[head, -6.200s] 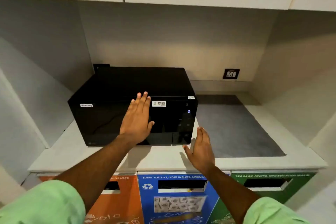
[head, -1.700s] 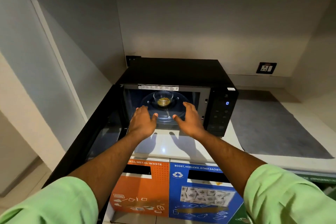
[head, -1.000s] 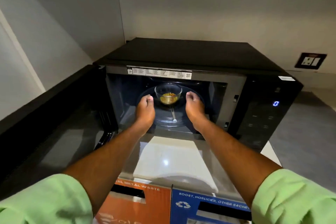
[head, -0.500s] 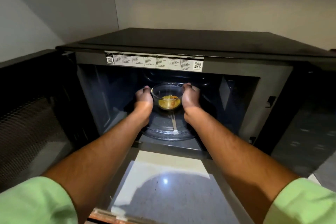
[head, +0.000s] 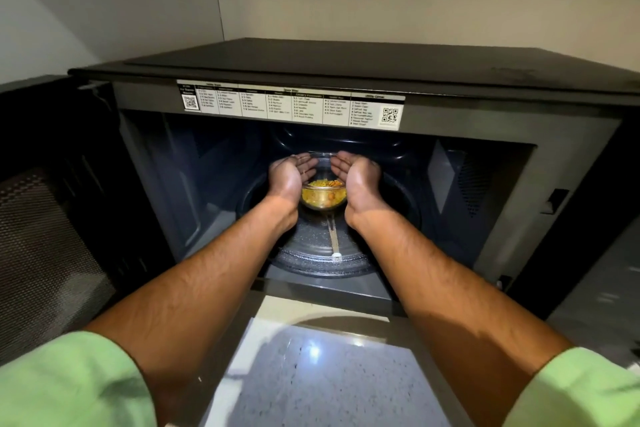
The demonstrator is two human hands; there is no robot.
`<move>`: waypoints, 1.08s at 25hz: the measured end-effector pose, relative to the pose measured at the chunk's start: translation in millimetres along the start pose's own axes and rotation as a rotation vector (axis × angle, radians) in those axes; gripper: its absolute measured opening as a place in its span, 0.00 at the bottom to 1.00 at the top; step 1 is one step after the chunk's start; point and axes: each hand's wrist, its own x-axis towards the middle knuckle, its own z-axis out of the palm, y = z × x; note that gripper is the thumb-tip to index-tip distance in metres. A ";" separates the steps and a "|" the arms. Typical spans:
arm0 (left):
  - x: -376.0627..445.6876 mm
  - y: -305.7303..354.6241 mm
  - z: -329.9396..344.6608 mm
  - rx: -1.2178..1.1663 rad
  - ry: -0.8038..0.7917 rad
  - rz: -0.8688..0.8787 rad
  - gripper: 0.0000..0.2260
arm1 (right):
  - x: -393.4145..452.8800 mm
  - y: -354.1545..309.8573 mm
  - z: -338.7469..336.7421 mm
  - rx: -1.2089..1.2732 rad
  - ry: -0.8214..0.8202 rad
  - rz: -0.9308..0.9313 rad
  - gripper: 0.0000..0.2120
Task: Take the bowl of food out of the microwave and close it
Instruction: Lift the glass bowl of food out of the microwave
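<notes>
At the far left, the microwave door (head: 45, 218) stands swung open, its dark mesh panel facing me. Beside it is the black microwave (head: 346, 62) itself, with a white label strip (head: 291, 109) across the top of its opening, printed in columns with a small square code at each end; the print is too small for me to read.

Both my arms reach into the cavity, light green sleeves (head: 69, 381) at the bottom corners. My left hand (head: 289, 175) cups the left side of the bowl (head: 323, 196), palm turned inward and fingers curved around toward the back. The bowl is clear glass with yellow-orange food in it, and it sits between my two palms, above the middle of the round glass plate (head: 322, 253) on the cavity floor. I cannot tell whether the bowl's base is touching that plate or just off it. A pale strip runs under the plate toward me, ending in a small white tip.

My right hand (head: 356, 177) mirrors the left, pressed to the bowl's right side, so my grip is closed on the bowl from both sides, fingers not meeting behind it.

Below the opening, the pale speckled worktop (head: 311, 374) shows a bright reflection of a light, with the shadows of my arms falling across it.
</notes>
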 end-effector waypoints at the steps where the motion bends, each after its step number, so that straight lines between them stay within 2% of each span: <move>1: -2.2 0.7 0.0 -0.008 0.007 0.005 0.19 | 0.0 -0.5 -0.7 -0.012 -0.007 0.004 0.19; 7: -14.3 3.7 2.0 -0.052 0.049 0.006 0.15 | -9.0 -1.0 -4.8 0.005 -0.025 0.011 0.19; 15: -69.5 6.5 1.7 -0.107 0.094 0.020 0.17 | -56.2 -18.7 -19.6 -0.051 0.018 0.018 0.19; 22: -142.4 21.9 -8.8 0.055 0.117 -0.033 0.14 | -129.0 -38.3 -42.8 -0.012 0.056 0.024 0.14; 27: -193.4 39.2 -17.7 0.102 0.112 -0.037 0.15 | -177.9 -53.6 -53.0 -0.107 0.027 0.034 0.14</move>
